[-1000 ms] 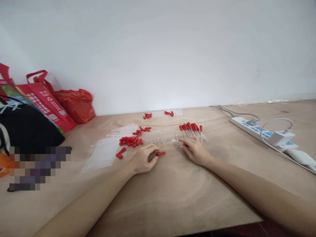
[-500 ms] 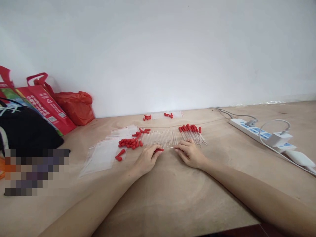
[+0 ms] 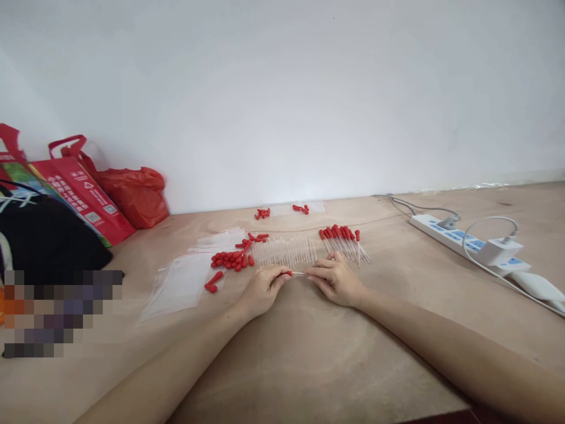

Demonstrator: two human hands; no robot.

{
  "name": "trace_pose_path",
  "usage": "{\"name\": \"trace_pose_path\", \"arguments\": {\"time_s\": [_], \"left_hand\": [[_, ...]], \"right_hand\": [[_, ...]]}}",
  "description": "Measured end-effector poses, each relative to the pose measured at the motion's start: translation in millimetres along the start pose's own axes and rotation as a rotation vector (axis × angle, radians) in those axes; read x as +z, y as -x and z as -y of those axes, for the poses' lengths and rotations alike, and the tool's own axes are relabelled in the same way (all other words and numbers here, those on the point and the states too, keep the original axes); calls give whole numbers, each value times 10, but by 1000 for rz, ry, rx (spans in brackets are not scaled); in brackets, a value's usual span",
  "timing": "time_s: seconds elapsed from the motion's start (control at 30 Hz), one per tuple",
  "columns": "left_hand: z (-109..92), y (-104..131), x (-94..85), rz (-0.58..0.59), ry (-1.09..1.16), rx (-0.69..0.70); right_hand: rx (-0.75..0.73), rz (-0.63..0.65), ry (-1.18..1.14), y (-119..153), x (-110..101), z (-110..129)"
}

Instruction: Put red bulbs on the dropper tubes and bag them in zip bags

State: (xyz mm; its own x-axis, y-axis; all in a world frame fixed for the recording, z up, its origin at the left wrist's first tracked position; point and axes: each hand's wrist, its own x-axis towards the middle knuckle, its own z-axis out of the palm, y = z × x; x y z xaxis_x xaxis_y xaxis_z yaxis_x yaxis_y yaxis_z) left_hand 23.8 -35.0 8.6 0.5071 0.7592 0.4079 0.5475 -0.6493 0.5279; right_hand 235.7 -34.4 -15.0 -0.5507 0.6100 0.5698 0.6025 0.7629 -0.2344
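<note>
My left hand (image 3: 263, 290) pinches a red rubber bulb (image 3: 288, 273), only its end showing past the fingers. A thin clear tube (image 3: 299, 274) is held by my right hand (image 3: 336, 281), its left end meeting the bulb. Just behind my hands lies a row of bare clear tubes (image 3: 282, 251). Behind my right hand rest several tubes with red bulbs on them (image 3: 339, 233). Loose red bulbs (image 3: 229, 259) are piled to the left of the row, and two more (image 3: 213, 282) lie nearer to me.
Clear plastic bags (image 3: 179, 285) lie left of the bulbs. More bulbs (image 3: 262, 213) and a bag lie by the wall. At the right is a white power strip (image 3: 454, 235) with cables and a charger (image 3: 498, 250). Red bags (image 3: 139, 194) and a black bag (image 3: 48, 235) stand left.
The bulb and the tube, apart before, now meet end to end. My right hand has moved slightly left, towards my left hand.
</note>
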Motion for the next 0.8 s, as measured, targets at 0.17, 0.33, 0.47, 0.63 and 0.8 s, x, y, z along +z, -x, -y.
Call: {"name": "trace_pose_path", "arguments": {"time_s": [0.17,0.33,0.47,0.63,0.8], "left_hand": [[-41,10,-23,38,-48,27],[-18,24,-10,46,-112,59],[5,29,3,46,-138,80],[-1,28,11,28,-143,124],[-25,35,11,60,-147,164]], "right_hand": [[-58,3,35,-24,-27,-27],[-119,-23,167,-52,-48,-4],[-127,-24,230,-56,-43,40],[-99,-14,236,-52,-31,86],[-74,40,188,-59,-25,124]]}}
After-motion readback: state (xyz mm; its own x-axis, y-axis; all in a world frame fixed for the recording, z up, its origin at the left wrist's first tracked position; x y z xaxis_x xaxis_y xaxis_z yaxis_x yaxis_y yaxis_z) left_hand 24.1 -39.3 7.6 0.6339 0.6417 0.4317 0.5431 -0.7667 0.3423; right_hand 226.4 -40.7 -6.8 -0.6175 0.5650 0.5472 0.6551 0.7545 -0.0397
